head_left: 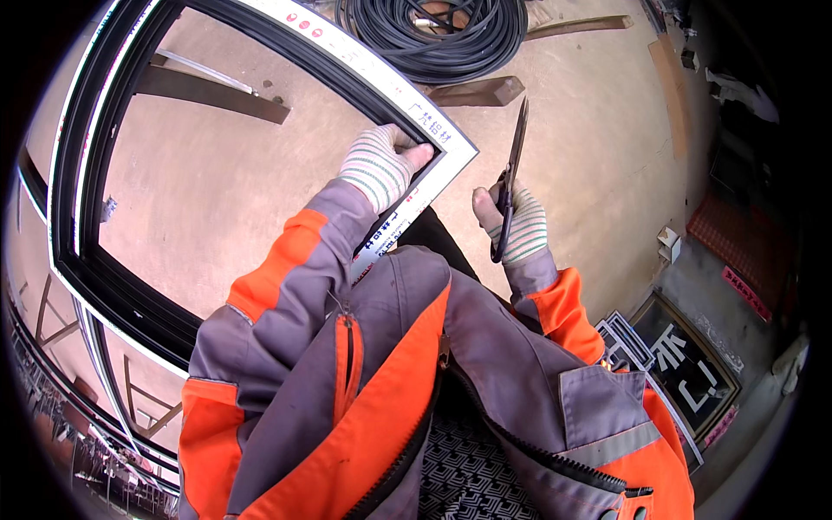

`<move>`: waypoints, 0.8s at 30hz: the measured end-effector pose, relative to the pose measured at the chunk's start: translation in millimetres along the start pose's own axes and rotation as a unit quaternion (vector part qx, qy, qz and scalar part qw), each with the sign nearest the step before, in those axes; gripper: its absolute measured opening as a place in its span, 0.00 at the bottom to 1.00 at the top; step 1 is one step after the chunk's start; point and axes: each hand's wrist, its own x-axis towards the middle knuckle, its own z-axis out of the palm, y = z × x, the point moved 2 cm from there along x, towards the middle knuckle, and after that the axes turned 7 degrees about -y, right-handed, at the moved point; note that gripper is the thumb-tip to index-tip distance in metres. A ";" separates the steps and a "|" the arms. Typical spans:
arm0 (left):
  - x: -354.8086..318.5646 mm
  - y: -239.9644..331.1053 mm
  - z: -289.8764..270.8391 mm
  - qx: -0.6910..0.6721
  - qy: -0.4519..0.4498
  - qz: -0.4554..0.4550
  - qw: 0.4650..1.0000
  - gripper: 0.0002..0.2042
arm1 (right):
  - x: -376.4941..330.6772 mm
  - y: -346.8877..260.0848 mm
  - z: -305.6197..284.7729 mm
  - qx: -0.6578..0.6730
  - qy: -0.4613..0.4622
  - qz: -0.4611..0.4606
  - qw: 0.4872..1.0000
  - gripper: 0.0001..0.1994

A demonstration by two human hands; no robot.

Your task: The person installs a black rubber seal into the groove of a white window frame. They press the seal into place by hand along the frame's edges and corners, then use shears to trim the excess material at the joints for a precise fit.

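Note:
A large window frame (454, 154), black on its inner side with white printed film on its face, stands at an angle on my left. My left hand (380, 166), in a striped glove with bare fingertips, is closed at the frame's near right corner. Its thumb and fingers press against the black inner edge; whether a thin strip lies under them I cannot tell. To the right of that corner, my right hand (525, 227), gloved alike, grips a pair of dark scissors (518, 143) by the handles. The blades point away from me and look closed, apart from the frame.
A coil of black cable or rubber strip (472, 56) lies on the floor beyond the frame, beside a wooden block (477, 91). Another timber piece (217, 94) shows through the frame opening. More frames (108, 364) are at left; a dark sign board (685, 364) leans at right.

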 end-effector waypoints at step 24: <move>-132.0 -108.3 -59.6 0.046 0.143 -0.046 0.988 0.19 | -17.1 -16.9 33.5 0.129 -0.215 0.036 0.967 0.27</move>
